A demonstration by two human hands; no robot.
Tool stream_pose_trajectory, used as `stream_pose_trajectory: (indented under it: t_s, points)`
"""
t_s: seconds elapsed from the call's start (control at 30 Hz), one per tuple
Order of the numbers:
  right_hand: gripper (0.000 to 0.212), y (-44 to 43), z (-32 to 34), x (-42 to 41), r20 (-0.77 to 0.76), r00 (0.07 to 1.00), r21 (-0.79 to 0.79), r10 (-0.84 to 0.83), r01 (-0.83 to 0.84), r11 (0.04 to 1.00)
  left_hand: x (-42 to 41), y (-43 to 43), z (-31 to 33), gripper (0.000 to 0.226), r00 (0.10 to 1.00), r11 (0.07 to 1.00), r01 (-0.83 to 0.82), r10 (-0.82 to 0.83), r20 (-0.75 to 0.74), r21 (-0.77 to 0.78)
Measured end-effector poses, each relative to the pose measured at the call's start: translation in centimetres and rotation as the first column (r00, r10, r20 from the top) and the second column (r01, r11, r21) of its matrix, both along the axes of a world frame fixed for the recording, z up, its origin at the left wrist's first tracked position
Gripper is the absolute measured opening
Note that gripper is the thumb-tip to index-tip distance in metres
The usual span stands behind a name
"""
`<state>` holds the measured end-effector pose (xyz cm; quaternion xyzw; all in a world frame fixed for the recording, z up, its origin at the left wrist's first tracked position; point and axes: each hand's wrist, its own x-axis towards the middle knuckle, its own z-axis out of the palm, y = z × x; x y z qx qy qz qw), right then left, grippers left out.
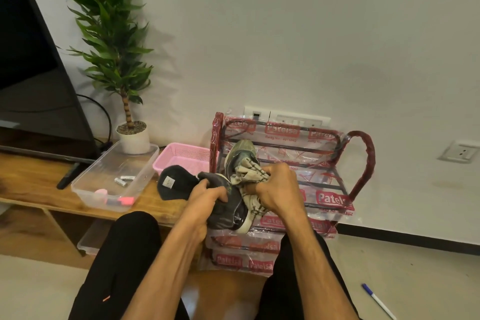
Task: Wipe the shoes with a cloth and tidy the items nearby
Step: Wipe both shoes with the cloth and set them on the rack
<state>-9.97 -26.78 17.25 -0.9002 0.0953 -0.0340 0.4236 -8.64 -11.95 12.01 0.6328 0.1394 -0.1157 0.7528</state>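
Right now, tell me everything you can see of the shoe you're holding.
The shoe is a worn sneaker, grey-green at the toe and darker grey toward the heel, with an off-white sole that looks scuffed. It is held tilted, toe up and away toward the plastic-wrapped shoe rack, heel nearest the person. The left hand grips its dark heel end. The right hand holds a bunched checked cloth against its side. Cloth and hands hide its middle.

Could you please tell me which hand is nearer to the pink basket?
Left. The left hand grips the shoe near the pink basket's right end; the right hand, holding the cloth, is farther right, across the shoe.
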Motion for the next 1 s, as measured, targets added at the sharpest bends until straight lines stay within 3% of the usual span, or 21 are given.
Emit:
stream_pose_trajectory:
  t_s: [0.17, 0.37, 0.47, 1.0]
  points:
    - [0.01, -0.7, 0.1, -0.6, 0.227, 0.96, 0.148, -0.166, 0.134, 0.98, -0.1, 1.2, 1.2, 0.022, 0.987, 0.953, 0.152, -0.159, -0.004, -0.261]
    - [0.009, -1.2, 0.8, -1.2, 0.313, 0.932, 0.161, -0.181, 0.136, 0.978, -0.1, 2.2, 1.4, 0.064, 0.945, 0.849, 0.325, -0.312, 0.102, -0.415]
    - [0.013, -1.0, 1.1, -1.3, 0.353, 0.921, 0.149, -0.167, 0.121, 0.981, -0.5, 2.1, 1.3, 0.091, 0.917, 0.819, 0.399, -0.371, 0.148, -0.412]
    - [0.011, 0.3, 0.8, -0.5, 0.392, 0.915, 0.117, -0.093, 0.051, 0.992, -0.3, 1.5, 2.0, 0.026, 0.994, 0.948, 0.094, -0.073, 0.078, -0.306]
